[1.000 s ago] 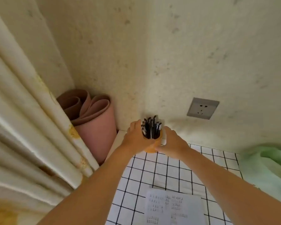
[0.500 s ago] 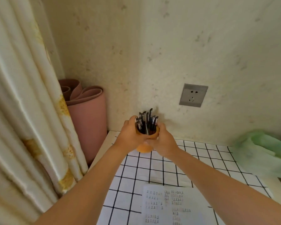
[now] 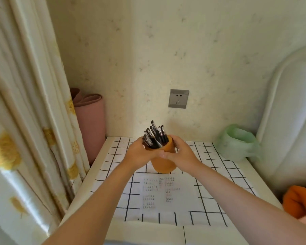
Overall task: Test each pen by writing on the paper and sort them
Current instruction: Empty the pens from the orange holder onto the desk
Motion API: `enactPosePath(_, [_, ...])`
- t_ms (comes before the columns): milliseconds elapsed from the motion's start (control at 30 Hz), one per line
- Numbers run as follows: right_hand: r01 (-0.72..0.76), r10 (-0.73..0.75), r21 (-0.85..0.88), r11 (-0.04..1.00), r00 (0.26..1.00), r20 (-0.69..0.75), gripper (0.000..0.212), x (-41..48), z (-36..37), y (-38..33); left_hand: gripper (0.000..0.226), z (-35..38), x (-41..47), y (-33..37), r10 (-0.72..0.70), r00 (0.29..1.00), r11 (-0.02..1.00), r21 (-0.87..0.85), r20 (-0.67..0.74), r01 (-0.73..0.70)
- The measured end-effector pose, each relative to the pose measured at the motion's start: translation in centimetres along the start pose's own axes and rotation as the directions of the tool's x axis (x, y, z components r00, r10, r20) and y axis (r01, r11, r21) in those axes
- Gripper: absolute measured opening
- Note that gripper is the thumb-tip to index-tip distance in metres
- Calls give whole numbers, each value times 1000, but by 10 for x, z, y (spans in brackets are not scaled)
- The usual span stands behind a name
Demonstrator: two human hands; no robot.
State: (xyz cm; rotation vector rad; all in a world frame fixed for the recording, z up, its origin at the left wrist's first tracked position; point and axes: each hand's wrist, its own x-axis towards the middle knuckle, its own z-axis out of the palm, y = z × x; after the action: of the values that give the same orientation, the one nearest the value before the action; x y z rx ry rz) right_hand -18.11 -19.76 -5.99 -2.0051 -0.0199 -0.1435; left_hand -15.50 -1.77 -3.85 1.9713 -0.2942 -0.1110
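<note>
Grip: left hand (image 3: 140, 154) and right hand (image 3: 181, 154) both curled round the orange cup (image 3: 163, 162), one on each side near the rim, fingertips meeting at the front. Nothing pinched, no single pen picked out.

Cup holds a bunch of black pens (image 3: 155, 137), caps up and leaning toward the left hand. Can't count them reliably.

Change over the last second: the cup was held up at the back by the wall corner. It is now lower and closer to the person, with its base at the far edge of the paper (image 3: 166, 193). Can't tell if the base is resting on the table or just above it. The camera also tipped down, so part of the shift is only view.

Read: the supply is being brought into working range and testing hasn't started on this batch. The paper already carries rows of small marks and lies flat on the grid-pattern tablecloth (image 3: 219, 174), between cup and person.

Next, I'd guess: set the cup down, free one hand, pull one pen.

Risk: the cup is top-heavy with leaning pens and may tip when released.

Surroundings: wall socket (image 3: 178, 99) behind, green plastic bag (image 3: 237, 142) at back right, pink rolled mat (image 3: 90, 121) in the left corner, curtain (image 3: 25, 103) far left. No obvious sorting containers in view.
</note>
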Motion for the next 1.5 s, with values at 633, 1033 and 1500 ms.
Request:
enactPosePath(633, [98,-75,-545,832,995,65,100,-18,-50,46,129,61,-14,-20,172,985,905,391,22,-167])
enactPosePath(1033, [306,-178,-724,618,952,250,99,24,-34,58,103,63,49,-78,466,829,463,713,309,-526])
enactPosePath(1500, [371,-276,-906,204,910,310,90,32,-56,73,34,63,56,-97,244,931,444,823,270,-355])
